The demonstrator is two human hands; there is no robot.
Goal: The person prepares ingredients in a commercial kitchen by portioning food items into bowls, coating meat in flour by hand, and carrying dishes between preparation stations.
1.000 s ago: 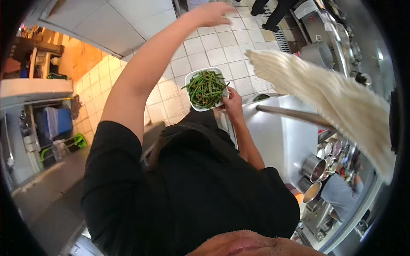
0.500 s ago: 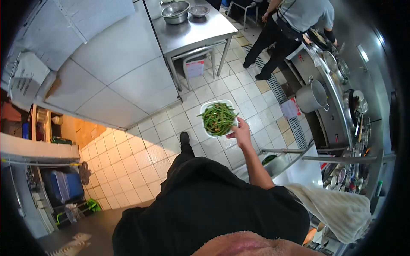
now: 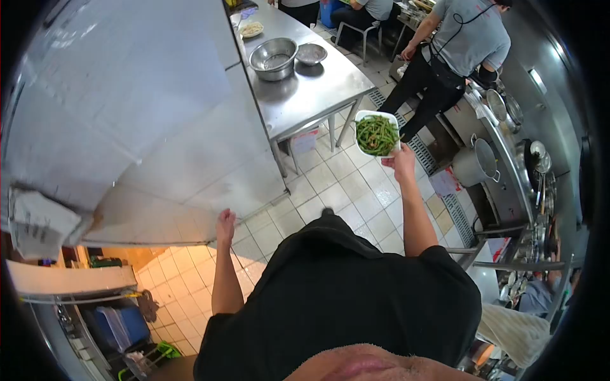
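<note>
A white, squarish dish (image 3: 360, 119) heaped with cooked green beans (image 3: 377, 135) is held out in front of me. My right hand (image 3: 402, 163) grips its near right edge, with the fingers partly under the dish. On the other side, my left hand (image 3: 225, 219) hangs beside the white tiled wall, its fingers curled in and nothing visible in them. A cream towel (image 3: 516, 331) lies by my right shoulder.
A steel table (image 3: 289, 115) ahead bears a metal bowl (image 3: 273, 58) and a smaller strainer bowl (image 3: 311, 54). One person (image 3: 467, 38) stands at the stove line on the right. A large pot (image 3: 475, 162) sits nearer. Tiled floor (image 3: 314, 181) lies ahead.
My left hand has come down from its raised reach to my left side. The towel has dropped beside my right shoulder. The steel table and the standing person appear nearer, and the dish remains held.
</note>
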